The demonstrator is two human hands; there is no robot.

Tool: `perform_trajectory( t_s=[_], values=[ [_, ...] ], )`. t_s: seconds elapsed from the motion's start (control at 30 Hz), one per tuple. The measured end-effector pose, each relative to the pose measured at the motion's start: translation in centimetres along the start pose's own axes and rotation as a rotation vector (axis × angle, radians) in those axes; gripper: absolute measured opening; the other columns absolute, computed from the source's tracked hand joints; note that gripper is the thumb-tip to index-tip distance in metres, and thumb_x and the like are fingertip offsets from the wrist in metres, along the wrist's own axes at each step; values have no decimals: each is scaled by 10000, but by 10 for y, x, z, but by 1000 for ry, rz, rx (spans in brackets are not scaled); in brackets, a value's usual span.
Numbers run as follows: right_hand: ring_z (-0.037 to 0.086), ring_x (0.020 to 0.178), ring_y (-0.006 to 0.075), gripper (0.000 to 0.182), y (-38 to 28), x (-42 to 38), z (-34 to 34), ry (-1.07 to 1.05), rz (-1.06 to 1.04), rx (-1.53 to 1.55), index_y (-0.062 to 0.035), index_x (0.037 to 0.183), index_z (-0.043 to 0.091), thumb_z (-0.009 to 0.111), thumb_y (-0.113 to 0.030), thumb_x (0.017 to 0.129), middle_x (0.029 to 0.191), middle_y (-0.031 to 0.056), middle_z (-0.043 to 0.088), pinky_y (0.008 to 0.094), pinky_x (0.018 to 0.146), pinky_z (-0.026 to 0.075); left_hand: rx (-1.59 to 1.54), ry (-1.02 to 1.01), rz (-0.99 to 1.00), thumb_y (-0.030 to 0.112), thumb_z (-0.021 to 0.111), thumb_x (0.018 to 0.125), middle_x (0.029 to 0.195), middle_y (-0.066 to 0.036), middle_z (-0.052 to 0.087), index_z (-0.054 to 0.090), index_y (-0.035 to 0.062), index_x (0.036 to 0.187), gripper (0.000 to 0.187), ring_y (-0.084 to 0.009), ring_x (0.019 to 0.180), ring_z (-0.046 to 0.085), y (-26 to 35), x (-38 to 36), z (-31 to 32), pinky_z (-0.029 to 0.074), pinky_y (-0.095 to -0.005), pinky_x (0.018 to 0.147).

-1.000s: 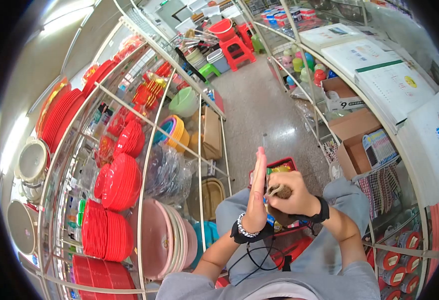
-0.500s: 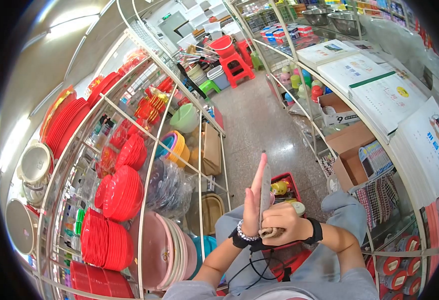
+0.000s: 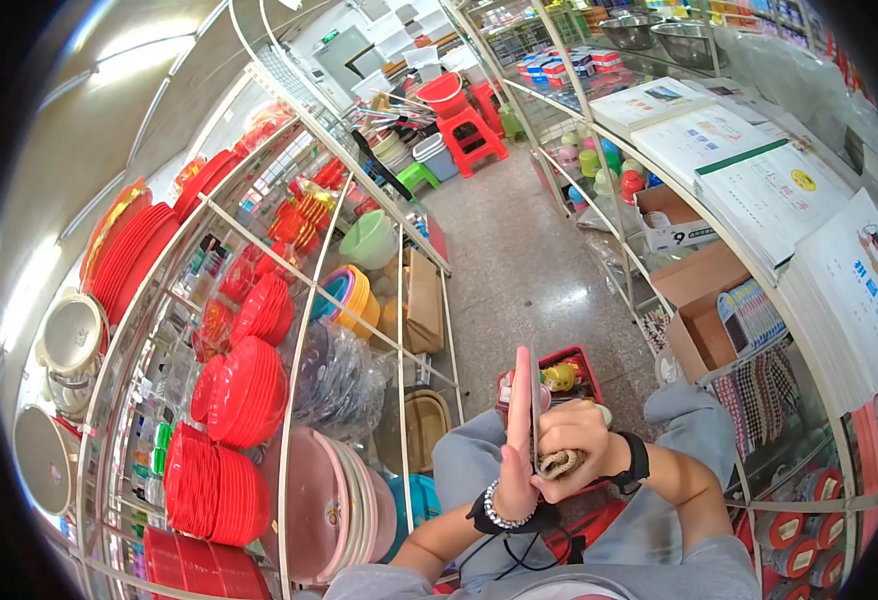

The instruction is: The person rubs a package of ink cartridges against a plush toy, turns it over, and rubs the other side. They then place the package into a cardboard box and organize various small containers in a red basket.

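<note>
Two hands — left flat beside thin grey edge, right curled round brown roll, open floor between shelves

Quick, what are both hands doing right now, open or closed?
Left hand: open, held flat with its fingers straight.
Right hand: closed around a rough brown thing.
</note>
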State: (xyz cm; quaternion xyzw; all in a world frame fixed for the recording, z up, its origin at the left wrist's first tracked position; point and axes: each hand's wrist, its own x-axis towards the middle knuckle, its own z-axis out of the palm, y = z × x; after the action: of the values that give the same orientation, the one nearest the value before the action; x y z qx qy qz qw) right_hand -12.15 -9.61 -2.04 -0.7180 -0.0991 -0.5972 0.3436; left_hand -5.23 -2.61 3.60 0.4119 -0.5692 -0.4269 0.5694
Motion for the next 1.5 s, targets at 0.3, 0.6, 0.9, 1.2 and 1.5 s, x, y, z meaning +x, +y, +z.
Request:
perform_trajectory(
  t_s=[0.3, 0.6, 0.9, 1.2, 1.5],
  values=[
    [455, 446, 200, 252, -11, -3, 8, 44, 107, -15, -59, 646, 473, 701, -105, 549, 556, 50, 440, 284, 397, 331, 122, 36, 173, 712, 167, 740, 1399, -104, 38, -124, 37, 1321, 937, -285, 1158, 359, -22, -6, -22, 264, -402, 975],
    [460, 423, 213, 225, -15, -3, -2, 36, -116, -211, -44, 680, 498, 673, -118, 559, 559, 66, 470, 288, 381, 348, 117, -77, 89, 735, 134, 721, 1401, -129, -59, -122, 2, 1312, 975, -249, 1188, 297, -2, 4, 0, 209, -372, 993],
    [521, 501, 238, 269, -3, 0, -22, 159, -29, -371, -31, 727, 505, 690, -141, 566, 627, 86, 518, 305, 454, 423, 248, -104, 214, 546, 120, 841, 1388, -208, -32, 3, -69, 1310, 782, -298, 1294, -31, -34, -8, -7, -11, -370, 1029],
    [518, 509, 229, 276, -11, -3, -20, 68, -142, -341, -24, 714, 519, 706, -161, 564, 633, 80, 513, 311, 466, 434, 469, -155, 354, 540, 128, 849, 1388, -208, -36, 26, -50, 1319, 761, -313, 1291, -41, -54, 4, -27, -18, -397, 1024],
    [502, 499, 221, 291, -15, -4, -13, -22, -198, -134, -18, 730, 523, 714, -181, 585, 669, 77, 505, 287, 438, 401, 174, -35, 81, 515, 201, 847, 1401, -157, -49, -30, -52, 1314, 770, -239, 1297, 8, -33, 4, -15, 55, -346, 1036]
  ],
)
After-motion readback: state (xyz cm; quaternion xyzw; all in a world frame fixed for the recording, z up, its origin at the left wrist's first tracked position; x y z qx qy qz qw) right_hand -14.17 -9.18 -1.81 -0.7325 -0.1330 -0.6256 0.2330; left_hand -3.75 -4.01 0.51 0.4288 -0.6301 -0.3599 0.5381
